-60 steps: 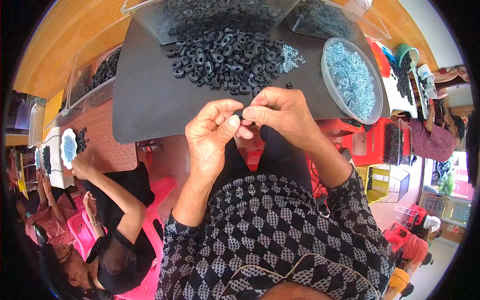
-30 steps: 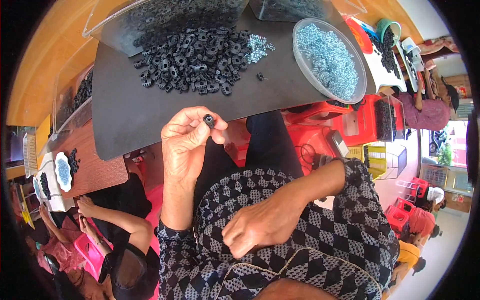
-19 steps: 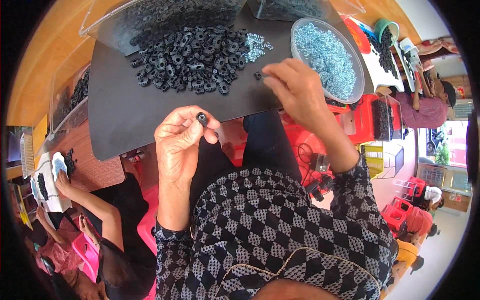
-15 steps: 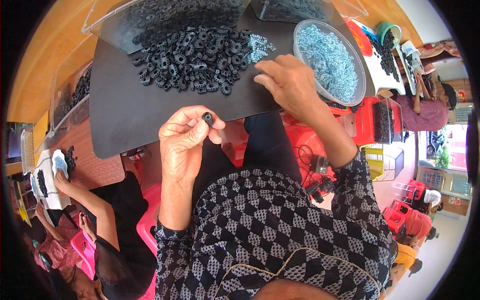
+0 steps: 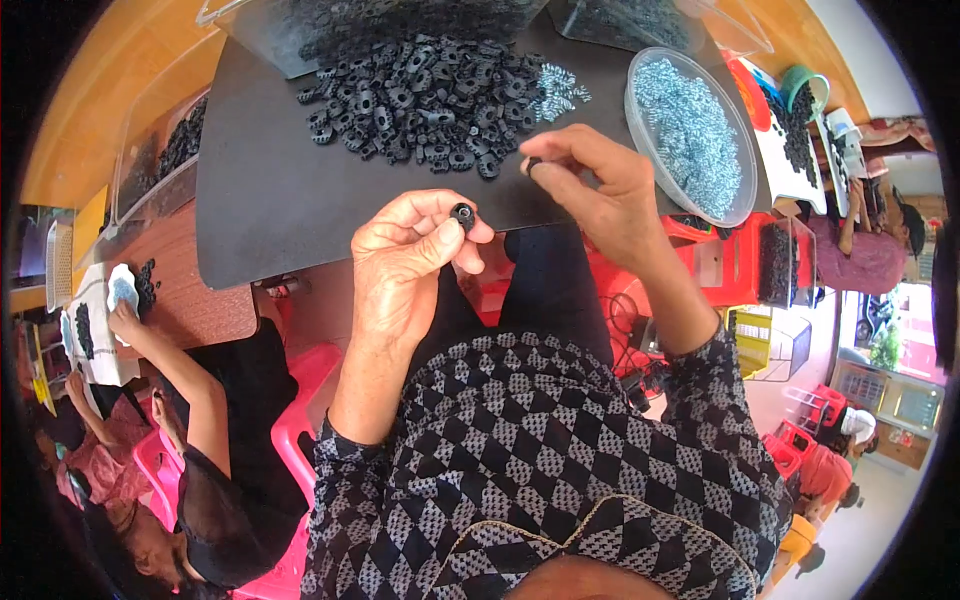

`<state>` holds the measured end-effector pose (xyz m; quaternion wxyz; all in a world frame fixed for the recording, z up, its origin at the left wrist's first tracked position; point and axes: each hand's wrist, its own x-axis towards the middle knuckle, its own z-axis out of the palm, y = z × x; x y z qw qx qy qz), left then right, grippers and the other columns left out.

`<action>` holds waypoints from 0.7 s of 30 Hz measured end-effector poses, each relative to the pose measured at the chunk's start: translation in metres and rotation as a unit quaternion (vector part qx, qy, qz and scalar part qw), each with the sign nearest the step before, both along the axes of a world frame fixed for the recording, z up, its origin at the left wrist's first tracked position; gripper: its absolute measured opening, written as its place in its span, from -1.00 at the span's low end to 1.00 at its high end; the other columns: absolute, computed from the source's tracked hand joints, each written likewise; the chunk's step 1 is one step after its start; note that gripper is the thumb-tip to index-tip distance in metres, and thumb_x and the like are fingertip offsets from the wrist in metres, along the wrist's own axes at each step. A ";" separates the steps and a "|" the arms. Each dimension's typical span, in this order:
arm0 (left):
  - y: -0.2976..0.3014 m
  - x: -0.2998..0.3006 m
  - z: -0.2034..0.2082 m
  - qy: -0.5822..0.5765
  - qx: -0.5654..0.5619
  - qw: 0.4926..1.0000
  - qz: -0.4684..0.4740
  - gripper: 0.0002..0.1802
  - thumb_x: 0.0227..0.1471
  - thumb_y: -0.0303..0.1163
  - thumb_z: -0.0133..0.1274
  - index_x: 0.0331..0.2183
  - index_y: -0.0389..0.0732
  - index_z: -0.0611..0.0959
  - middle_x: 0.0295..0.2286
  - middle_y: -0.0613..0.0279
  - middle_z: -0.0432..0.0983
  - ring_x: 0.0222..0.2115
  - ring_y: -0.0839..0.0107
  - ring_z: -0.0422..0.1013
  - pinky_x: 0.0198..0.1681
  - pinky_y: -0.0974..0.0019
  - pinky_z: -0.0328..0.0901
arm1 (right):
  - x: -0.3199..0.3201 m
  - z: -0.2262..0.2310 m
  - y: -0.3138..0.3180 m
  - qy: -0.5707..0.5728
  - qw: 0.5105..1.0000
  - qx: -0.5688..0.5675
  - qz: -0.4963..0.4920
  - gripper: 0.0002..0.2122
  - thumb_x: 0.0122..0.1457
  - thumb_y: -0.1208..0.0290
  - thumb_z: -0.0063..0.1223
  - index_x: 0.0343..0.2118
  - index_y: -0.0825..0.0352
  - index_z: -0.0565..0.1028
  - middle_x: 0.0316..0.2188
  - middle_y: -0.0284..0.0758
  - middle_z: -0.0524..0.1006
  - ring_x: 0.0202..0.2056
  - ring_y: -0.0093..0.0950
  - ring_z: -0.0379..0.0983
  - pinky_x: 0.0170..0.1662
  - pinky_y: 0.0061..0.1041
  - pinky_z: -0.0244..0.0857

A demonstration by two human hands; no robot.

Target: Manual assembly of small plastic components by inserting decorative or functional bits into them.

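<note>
Between thumb and fingers, my left hand pinches a small black plastic cord-lock barrel; a pale ring shows in its round opening. My right hand is just to the right, closed on a small black plastic piece at its fingertips, mostly hidden. Both hands are over the near edge of the dark table, apart from each other. Beyond them lies a heap of black cord-lock parts with oval holes. Small metal springs are scattered at its right end.
A clear round tub full of springs stands right of my right hand. Clear bins line the far side. At left, a person's hand works at a brown table. A red stool and yellow basket are at right.
My right hand has come away from the springs toward me, and a black piece now shows at its fingertips. My left hand still holds the cord-lock barrel. The whole view has shifted slightly.
</note>
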<state>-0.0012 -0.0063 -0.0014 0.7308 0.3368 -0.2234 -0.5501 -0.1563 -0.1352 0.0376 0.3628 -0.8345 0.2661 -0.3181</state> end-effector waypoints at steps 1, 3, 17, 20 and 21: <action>0.000 -0.001 0.000 -0.008 0.007 1.000 0.001 -0.80 -0.01 -0.51 0.11 -0.31 -0.40 0.56 -0.44 0.04 0.55 -0.57 0.45 0.44 -0.45 0.46 0.36 | 0.003 0.001 0.006 -0.050 0.996 0.073 0.016 -0.87 0.00 0.56 0.10 -0.34 0.37 0.53 -0.47 -0.30 0.51 -0.45 -0.53 0.43 -0.37 -0.56 0.30; 0.000 -0.003 0.004 -0.018 0.008 1.000 0.020 -0.81 -0.01 -0.52 0.11 -0.30 -0.40 0.56 -0.44 0.06 0.55 -0.56 0.46 0.44 -0.45 0.47 0.37 | 0.010 0.001 0.015 -0.095 0.988 0.117 0.039 -0.89 0.01 0.55 0.11 -0.36 0.36 0.56 -0.47 -0.39 0.50 -0.45 -0.68 0.39 -0.39 -0.65 0.27; 0.008 -0.012 0.004 -0.039 0.003 0.996 0.085 -0.79 0.01 -0.55 0.08 -0.25 -0.39 0.54 -0.44 0.12 0.54 -0.51 0.47 0.46 -0.39 0.46 0.39 | 0.030 -0.001 0.041 -0.176 0.930 0.316 0.065 -0.86 0.06 0.59 0.11 -0.28 0.40 0.54 -0.43 -0.38 0.53 -0.42 -0.67 0.45 -0.35 -0.69 0.34; 0.009 -0.014 0.002 -0.077 -0.012 0.991 0.112 -0.80 0.03 -0.55 0.06 -0.25 -0.40 0.53 -0.43 0.12 0.54 -0.51 0.49 0.45 -0.37 0.47 0.39 | 0.031 -0.003 0.044 -0.173 0.935 0.304 0.053 -0.85 0.06 0.59 0.12 -0.27 0.40 0.53 -0.44 -0.39 0.53 -0.42 -0.68 0.44 -0.36 -0.69 0.33; 0.009 -0.014 0.001 -0.076 -0.012 0.990 0.114 -0.80 0.03 -0.55 0.06 -0.25 -0.40 0.53 -0.43 0.12 0.54 -0.51 0.49 0.45 -0.37 0.47 0.39 | 0.032 -0.003 0.045 -0.178 0.934 0.305 0.046 -0.85 0.06 0.59 0.12 -0.27 0.41 0.53 -0.45 -0.40 0.53 -0.42 -0.69 0.44 -0.37 -0.70 0.33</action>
